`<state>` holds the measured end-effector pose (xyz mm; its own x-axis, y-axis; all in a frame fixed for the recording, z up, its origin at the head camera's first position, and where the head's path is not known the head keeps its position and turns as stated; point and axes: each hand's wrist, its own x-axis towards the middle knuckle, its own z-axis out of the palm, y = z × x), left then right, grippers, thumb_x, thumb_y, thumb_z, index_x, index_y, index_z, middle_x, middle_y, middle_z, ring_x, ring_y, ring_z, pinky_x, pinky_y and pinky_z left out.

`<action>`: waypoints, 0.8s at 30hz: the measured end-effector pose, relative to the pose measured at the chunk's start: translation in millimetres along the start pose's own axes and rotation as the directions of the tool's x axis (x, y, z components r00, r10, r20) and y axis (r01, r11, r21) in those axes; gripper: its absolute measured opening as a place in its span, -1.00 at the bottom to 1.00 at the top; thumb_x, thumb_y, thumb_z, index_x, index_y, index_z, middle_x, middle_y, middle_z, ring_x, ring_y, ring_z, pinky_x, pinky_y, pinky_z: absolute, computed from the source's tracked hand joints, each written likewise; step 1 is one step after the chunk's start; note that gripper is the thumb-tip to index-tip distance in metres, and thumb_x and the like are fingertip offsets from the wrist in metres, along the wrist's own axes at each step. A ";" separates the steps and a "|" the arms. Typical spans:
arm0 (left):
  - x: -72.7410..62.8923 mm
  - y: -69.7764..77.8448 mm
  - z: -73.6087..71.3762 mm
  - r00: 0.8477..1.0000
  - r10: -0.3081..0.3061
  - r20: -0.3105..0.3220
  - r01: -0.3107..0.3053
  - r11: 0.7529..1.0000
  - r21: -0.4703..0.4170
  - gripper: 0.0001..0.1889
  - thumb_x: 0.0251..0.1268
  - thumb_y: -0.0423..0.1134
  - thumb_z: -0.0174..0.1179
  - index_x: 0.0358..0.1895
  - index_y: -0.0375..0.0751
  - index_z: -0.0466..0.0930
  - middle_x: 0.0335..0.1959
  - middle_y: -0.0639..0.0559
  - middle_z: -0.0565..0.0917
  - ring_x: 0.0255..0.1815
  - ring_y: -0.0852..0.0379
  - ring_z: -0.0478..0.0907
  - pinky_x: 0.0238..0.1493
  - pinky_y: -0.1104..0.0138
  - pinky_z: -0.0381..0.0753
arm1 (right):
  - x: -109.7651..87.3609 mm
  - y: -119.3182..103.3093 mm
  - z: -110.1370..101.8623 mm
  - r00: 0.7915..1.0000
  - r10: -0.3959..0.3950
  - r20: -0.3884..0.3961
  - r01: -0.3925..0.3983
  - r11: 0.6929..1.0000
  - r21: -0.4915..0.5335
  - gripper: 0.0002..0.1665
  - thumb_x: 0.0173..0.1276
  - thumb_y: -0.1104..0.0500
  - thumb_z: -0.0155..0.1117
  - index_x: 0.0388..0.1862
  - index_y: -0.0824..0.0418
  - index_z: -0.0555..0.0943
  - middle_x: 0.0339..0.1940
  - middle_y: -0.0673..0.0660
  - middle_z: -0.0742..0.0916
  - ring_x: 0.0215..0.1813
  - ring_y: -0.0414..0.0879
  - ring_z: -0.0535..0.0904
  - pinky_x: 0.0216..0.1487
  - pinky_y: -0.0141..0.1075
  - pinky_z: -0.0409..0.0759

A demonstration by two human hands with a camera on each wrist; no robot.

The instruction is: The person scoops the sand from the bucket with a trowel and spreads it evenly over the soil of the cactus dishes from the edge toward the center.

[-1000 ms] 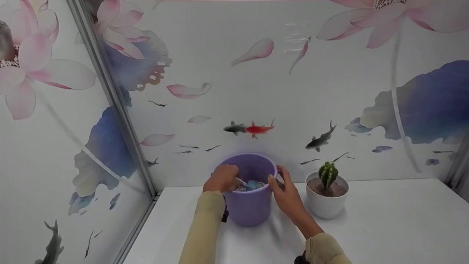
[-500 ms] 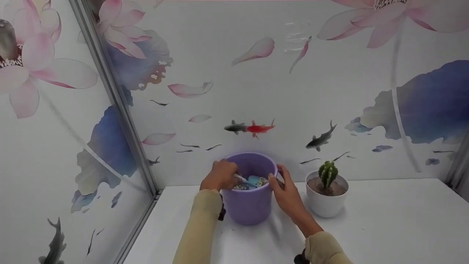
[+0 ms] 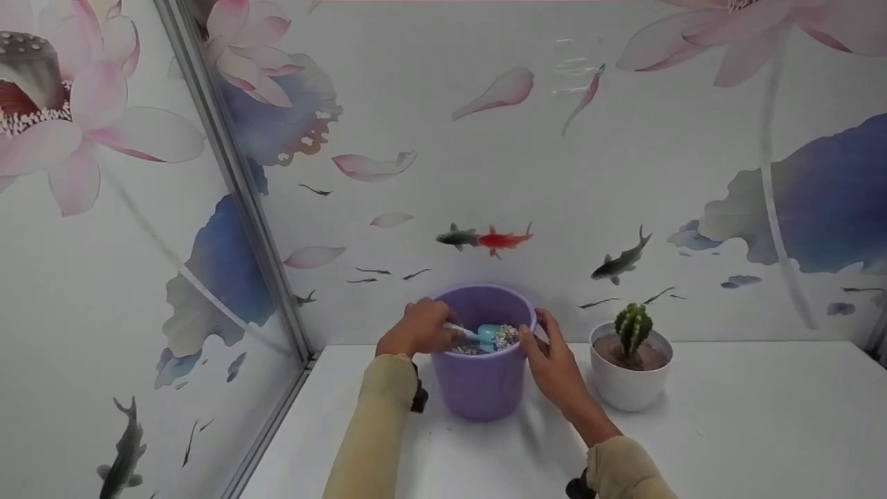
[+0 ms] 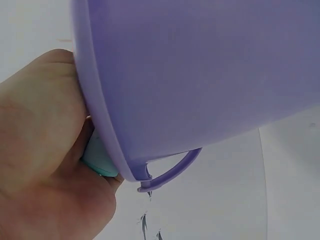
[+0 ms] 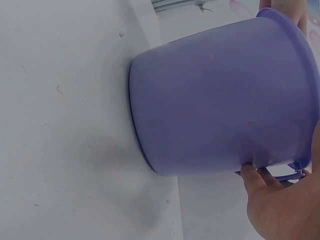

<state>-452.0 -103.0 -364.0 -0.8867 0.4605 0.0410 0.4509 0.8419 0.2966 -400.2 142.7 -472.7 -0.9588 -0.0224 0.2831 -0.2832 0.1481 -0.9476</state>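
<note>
A purple bucket stands upright on the white table, with small multicoloured pebbles inside. Over its left rim reaches my left hand, gripping the pale handle of a small light-blue shovel. The blade is inside the bucket, with pebbles on and around it. In the left wrist view, the handle's end pokes out past the palm. My right hand holds the bucket's right side, thumb at the rim. In the right wrist view, its fingers lie against the bucket wall by the side loop.
Just right of my right hand is a white pot with a green cactus in brown soil. Behind the table rises a wall panel printed with flowers and fish. A metal frame strip runs down the left corner.
My left hand has lifted the shovel a little, and its blade shows more clearly, beside a heap of pebbles. The right hand keeps its hold on the bucket. The head view has shifted slightly.
</note>
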 end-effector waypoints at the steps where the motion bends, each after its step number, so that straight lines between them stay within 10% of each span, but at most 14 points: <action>1: -0.2 -0.6 -0.3 1.000 -0.004 -0.003 0.004 1.000 -0.012 -0.74 0.55 -0.16 0.34 0.12 -0.15 0.86 0.12 -0.04 0.85 0.30 -0.14 0.61 0.48 -0.17 0.35 | -0.1 0.4 -0.1 1.000 0.001 -0.001 -0.001 1.000 -0.001 -0.12 0.69 -0.36 0.07 0.78 -0.15 0.05 0.85 0.07 0.11 0.77 0.11 0.22 0.63 0.09 0.42; 24: -11.3 -10.5 -1.7 0.998 0.017 -0.066 -0.021 0.997 -0.069 -0.75 0.61 -0.10 0.28 0.10 -0.07 0.86 0.12 -0.01 0.82 0.30 -0.12 0.55 0.54 -0.18 0.31 | 1.3 -0.9 -1.9 1.000 0.003 0.027 -0.002 0.999 -0.040 -0.12 0.73 -0.32 0.04 0.80 -0.11 -0.01 0.86 0.08 0.07 0.78 0.11 0.21 0.64 0.10 0.41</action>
<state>-447.0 -117.5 -366.0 -0.8838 0.4551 0.1088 0.4617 0.8104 0.3608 -401.2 144.3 -471.2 -0.9599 -0.0482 0.2763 -0.2804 0.1880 -0.9413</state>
